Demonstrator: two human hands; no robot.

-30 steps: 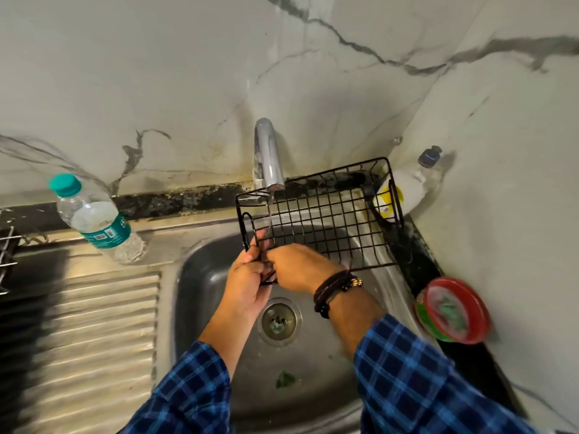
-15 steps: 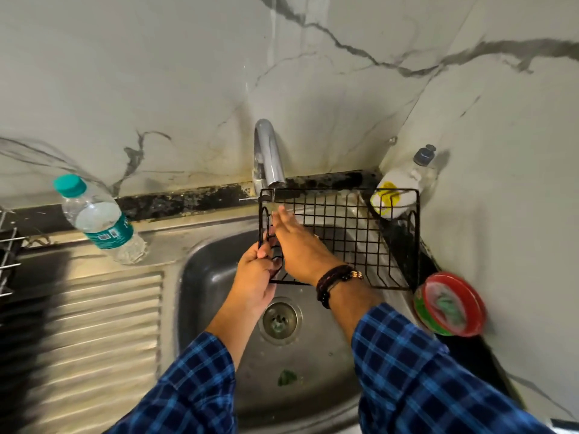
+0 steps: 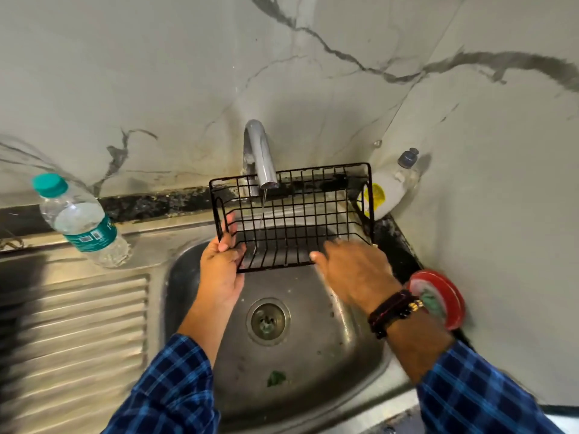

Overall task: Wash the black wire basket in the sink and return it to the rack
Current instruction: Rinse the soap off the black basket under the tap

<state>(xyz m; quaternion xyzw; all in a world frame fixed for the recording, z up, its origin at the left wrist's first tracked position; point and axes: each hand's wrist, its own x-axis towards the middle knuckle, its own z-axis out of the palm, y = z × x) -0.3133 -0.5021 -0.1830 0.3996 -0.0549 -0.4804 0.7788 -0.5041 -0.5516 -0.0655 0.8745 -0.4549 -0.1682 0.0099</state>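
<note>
The black wire basket point(image 3: 294, 217) hangs above the steel sink point(image 3: 313, 308), tilted so its open side faces me. A thin stream of water falls from the chrome tap point(image 3: 260, 155) into it. My left hand point(image 3: 221, 270) grips the basket's left end wall, fingers curled through the wires. My right hand point(image 3: 354, 270) is at the basket's front right corner, fingers spread and blurred, thumb touching the front rim. The rack itself is out of view.
A water bottle point(image 3: 80, 220) with a teal cap stands on the ribbed drainboard point(image 3: 78, 339) at the left. A white soap bottle point(image 3: 391, 186) leans in the back right corner. A red round tub point(image 3: 438, 299) sits on the dark counter at the right. A green scrap point(image 3: 275, 378) lies in the sink.
The basket has turned to face me and shifted left under the tap. My right hand left the left end and moved to the front right corner; my left hand kept its grip.
</note>
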